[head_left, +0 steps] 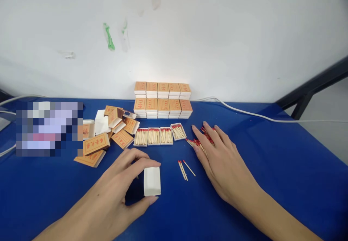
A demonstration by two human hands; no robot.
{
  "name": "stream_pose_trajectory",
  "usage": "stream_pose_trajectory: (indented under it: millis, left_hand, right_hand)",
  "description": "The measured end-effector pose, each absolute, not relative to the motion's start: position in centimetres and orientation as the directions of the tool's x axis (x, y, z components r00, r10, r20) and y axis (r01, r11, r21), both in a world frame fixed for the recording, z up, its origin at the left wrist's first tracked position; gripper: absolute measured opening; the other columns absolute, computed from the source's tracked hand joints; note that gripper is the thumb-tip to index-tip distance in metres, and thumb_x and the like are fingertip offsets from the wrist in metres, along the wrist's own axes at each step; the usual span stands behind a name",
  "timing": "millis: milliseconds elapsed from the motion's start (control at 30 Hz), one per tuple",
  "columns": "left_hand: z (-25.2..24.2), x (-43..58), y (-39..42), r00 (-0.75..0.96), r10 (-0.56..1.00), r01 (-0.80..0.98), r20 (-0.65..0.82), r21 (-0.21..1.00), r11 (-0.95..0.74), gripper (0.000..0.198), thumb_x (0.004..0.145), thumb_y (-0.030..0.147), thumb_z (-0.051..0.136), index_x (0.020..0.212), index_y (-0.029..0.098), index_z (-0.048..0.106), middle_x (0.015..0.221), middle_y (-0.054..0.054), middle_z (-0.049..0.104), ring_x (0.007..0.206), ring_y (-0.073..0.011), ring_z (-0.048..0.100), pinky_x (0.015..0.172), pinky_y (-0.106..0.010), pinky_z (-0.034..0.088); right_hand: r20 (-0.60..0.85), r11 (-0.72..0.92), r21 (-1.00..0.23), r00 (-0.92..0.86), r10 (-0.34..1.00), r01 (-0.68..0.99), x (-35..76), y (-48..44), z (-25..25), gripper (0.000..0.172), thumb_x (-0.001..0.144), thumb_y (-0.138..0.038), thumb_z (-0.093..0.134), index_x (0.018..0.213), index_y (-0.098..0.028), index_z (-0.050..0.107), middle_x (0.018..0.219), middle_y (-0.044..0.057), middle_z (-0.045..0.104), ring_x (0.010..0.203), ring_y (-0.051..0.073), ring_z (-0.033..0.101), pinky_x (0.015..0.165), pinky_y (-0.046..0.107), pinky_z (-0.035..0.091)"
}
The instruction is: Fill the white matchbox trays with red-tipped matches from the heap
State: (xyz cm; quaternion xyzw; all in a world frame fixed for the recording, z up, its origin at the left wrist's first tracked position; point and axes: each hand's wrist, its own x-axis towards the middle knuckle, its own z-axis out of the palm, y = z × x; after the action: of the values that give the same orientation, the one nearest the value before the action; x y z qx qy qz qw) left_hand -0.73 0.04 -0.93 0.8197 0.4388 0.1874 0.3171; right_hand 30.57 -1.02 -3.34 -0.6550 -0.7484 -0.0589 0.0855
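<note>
Box (152, 182) left of loose matches (189, 168), before stacked matchboxes (163, 105)

Two hands (116, 181) (221, 157), one held white tray (152, 181), four match-filled trays (154, 144), three separate matches (189, 168), ten matchbox stacks (163, 105)

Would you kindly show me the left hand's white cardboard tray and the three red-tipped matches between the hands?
White cardboard tray (152, 181), head view: its middle.
Red-tipped matches (184, 171), head view: middle stick's shaft.

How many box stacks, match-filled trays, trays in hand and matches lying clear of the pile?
Box stacks: 10
Match-filled trays: 4
White tray in the left hand: 1
Matches apart from the pile under the right hand: 3
Total: 18 (pile too covered to count)
</note>
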Motion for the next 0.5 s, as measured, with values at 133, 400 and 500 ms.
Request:
stream_pose_trajectory:
  millis: [133, 400, 500]
  left_hand:
    - [-0.5, -0.5, -0.1, 0.533, 0.845, 0.61, 0.026, 0.68, -0.406, 0.05, 0.097, 0.03, 0.08, 0.144, 0.044, 0.069, 0.141, 0.0, 0.068, 0.097, -0.015, 0.078, 0.051, -0.012, 0.054]
    - [-0.3, -0.7, -0.2, 0.539, 0.841, 0.608, 0.031, 0.678, -0.414, 0.05, 0.096, 0.029, 0.08, 0.143, 0.044, 0.07, 0.14, 0.001, 0.069, 0.094, -0.0144, 0.076, 0.052, -0.013, 0.056]
    - [-0.2, -0.6, -0.3, 0.536, 0.844, 0.614, 0.02, 0.677, -0.406, 0.049, 0.098, 0.032, 0.079, 0.144, 0.044, 0.069, 0.143, 0.002, 0.068, 0.07, -0.0071, 0.066, 0.047, -0.015, 0.053]
  right_hand:
    - [0.192, 0.181, -0.043, -0.169, 0.967, 0.983, 31.1, -2.1, -3.4, 0.063, 0.123, -0.044, 0.03, 0.178, -0.02, 0.05, 0.182, 0.021, 0.048, 0.168, 0.048, 0.044, 0.122, 0.071, 0.054]
    - [0.252, 0.14, -0.076, -0.117, 0.961, 0.987, 30.6, -2.5, -3.4, 0.061, 0.122, -0.051, 0.038, 0.175, -0.025, 0.054, 0.182, 0.018, 0.048, 0.164, 0.051, 0.049, 0.118, 0.077, 0.054]
    - [0.306, 0.144, -0.071, -0.116, 0.945, 0.987, 30.2, -2.5, -2.9, 0.063, 0.12, -0.056, 0.044, 0.175, -0.027, 0.053, 0.187, 0.02, 0.039, 0.166, 0.053, 0.045, 0.122, 0.085, 0.044]
